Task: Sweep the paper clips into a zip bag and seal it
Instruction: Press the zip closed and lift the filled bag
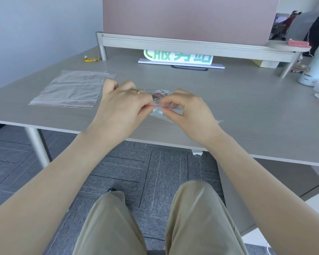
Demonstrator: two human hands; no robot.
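Sealing stage. The coloured paper clips lay inside the zip bag, which rested on the bench near its front edge. The left hand and right hand each pinched the red zip strip, fingertips close together at its middle, each grip narrow on the strip. No loose clips showed on the bench, so the filling seemed complete; pressing the strip shut along its length apparently remained. Spare bags lay to the left.
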